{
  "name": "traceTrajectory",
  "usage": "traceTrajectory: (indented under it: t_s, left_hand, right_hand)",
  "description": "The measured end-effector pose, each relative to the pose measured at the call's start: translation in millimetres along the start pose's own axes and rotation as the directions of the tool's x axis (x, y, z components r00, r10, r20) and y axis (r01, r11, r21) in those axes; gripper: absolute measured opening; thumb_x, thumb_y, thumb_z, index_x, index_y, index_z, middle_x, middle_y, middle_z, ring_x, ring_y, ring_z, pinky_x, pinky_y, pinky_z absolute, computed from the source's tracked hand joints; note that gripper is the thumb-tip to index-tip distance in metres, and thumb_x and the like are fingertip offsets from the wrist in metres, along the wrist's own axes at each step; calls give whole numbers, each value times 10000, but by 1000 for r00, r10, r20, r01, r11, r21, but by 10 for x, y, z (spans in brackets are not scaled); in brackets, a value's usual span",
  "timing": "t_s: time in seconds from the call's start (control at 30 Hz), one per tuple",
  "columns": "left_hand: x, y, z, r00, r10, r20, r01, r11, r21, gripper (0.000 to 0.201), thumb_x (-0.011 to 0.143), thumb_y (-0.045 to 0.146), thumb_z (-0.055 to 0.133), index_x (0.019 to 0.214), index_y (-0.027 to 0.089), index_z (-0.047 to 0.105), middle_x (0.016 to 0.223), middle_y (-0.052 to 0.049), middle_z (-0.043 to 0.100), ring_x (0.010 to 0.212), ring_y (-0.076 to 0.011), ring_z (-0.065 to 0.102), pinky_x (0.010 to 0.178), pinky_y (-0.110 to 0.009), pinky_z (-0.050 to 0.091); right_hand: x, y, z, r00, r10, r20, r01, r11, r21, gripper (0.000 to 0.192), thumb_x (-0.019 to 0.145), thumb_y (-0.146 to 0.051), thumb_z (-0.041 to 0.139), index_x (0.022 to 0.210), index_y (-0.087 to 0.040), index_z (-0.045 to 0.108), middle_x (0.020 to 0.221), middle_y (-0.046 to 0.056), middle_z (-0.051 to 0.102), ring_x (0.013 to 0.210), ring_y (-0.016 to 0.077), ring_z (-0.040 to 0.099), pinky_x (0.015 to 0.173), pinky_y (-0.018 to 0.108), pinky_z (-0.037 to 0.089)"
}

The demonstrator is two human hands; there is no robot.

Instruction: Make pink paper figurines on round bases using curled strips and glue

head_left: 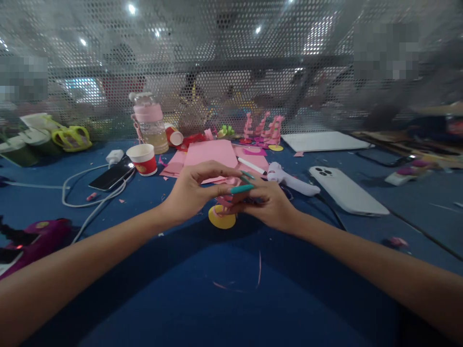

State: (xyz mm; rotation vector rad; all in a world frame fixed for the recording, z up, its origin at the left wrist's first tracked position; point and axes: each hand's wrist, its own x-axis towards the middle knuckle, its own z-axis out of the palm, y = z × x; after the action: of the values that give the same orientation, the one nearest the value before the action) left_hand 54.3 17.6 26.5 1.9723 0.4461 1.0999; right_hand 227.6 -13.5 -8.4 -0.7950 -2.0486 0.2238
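Between my two hands stands a small pink paper model with a round yellow base. My left hand pinches at the top of the model from the left, its thumb and fingers reaching across to the other hand. From the right, my right hand curls its fingers round the same upper part, and long teal nails show there. The fingers hide most of the pink paper. Just behind lie pink paper sheets, a white pen and a pale lilac glue gun.
Several similar pink paper models stand at the back. On the left are a paper cup, a water bottle, a dark phone with a cable, and a purple power strip. A white phone lies right.
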Motion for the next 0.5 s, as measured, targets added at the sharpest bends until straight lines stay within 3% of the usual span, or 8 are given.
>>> traceTrajectory:
  t_s: [0.33,0.5]
  left_hand:
    - [37,-44,-56,993,-91,-79,81,989,-120,179,636,206,698,811,175,684,868,-34,691,857,-169,628,807,-310,491]
    - [32,-59,-65,989,-127,-76,115,983,-145,190,628,225,707,809,170,685,859,-34,695,837,-168,634,785,-298,505]
  right_hand:
    - [15,-7,-3,1000,13,7,-13,999,-43,120,771,-304,581,731,-202,631,714,25,649,748,159,553,676,311,445]
    - [14,3,7,999,8,-40,-10,998,-62,181,786,-326,556,670,-190,583,637,19,588,640,136,510,563,272,413]
